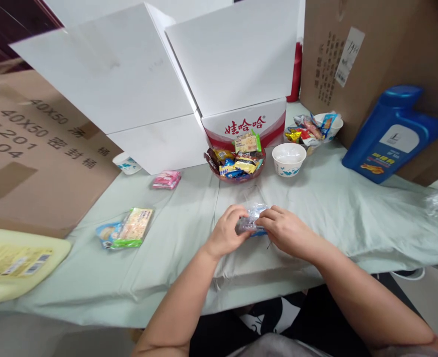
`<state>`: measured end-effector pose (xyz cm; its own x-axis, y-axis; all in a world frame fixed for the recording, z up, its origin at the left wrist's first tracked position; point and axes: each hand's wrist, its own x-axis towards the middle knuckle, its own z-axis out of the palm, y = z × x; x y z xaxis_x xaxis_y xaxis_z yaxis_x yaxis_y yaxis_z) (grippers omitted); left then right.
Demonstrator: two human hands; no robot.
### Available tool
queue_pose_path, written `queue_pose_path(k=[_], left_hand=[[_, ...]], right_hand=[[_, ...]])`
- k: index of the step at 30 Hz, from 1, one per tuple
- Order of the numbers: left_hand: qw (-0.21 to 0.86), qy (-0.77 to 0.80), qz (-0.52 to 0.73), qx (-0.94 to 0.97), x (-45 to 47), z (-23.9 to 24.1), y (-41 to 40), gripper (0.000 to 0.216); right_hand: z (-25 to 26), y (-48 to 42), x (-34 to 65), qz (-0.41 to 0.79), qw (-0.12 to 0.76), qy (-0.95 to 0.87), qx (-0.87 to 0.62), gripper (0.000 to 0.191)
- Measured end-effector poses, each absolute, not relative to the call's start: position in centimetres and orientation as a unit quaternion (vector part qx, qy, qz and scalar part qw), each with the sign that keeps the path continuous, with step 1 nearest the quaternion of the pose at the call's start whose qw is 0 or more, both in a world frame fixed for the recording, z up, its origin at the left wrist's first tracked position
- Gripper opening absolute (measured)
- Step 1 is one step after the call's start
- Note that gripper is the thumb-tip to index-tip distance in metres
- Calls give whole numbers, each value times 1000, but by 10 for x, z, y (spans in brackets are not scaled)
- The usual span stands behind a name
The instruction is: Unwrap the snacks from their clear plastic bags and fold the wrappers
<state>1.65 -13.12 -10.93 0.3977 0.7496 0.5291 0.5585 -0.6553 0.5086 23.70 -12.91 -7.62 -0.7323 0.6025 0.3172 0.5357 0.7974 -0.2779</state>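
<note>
Near the table's front edge, my left hand (224,233) and my right hand (285,232) both grip a crinkly clear plastic packet (255,212) with blue on it. The fingers of my left hand curl around its left side, while those of my right hand pinch its right side. What is inside the packet is partly hidden by my fingers. Just beyond my hands sits a reddish see-through bowl (237,179) heaped with wrapped snacks (243,161). A white paper bowl (288,159) with a blue-green leaf print stands to its right.
Green-edged cracker packs (133,228) and a pink packet (166,179) lie at left. A filled snack bowl (334,126) stands at back right. White boxes (237,64), brown cartons (36,153), a blue bottle (392,134) and a yellow jug (21,263) border the cloth-covered table (189,272).
</note>
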Motion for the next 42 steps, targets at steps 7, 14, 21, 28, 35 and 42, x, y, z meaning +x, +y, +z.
queue_pose_path(k=[7, 14, 21, 28, 35, 42], left_hand=[[129, 406, 377, 822, 17, -104, -133, 3], [169, 506, 423, 733, 15, -111, -132, 38], [212, 513, 411, 723, 12, -108, -130, 13], [275, 552, 518, 594, 3, -111, -125, 19], [57, 631, 487, 600, -11, -114, -117, 13], [-26, 512, 318, 798, 3, -108, -125, 30]], right_hand=[[-77, -106, 288, 79, 89, -868, -483, 37], [-94, -100, 268, 43, 218, -820, -527, 32], [-96, -117, 225, 141, 248, -880, -380, 66], [-88, -106, 244, 222, 357, -829, -370, 22], [-88, -108, 245, 241, 320, -807, -434, 6], [-87, -110, 247, 212, 323, -774, -502, 19]])
